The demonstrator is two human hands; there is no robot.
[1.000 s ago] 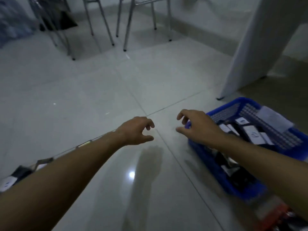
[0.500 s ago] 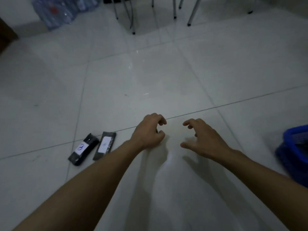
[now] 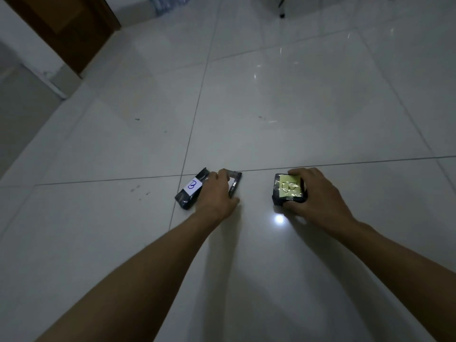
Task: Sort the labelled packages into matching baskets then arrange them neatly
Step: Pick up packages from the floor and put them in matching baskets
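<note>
left grip [image 3: 218, 193]: closing on slim black wrapped package [image 3: 235, 184], long axis away from person | B-labelled black package [image 3: 191, 189] just left | right grip [image 3: 318, 193]: clasps yellow-labelled black package [image 3: 289, 190] on floor (baskets unseen)

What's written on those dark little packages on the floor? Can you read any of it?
"B": handwritten in blue on the white label of the left package.
Yellow label on the right package: a mark is there, too faint to read.
Middle package under the left hand: label unreadable.
</note>
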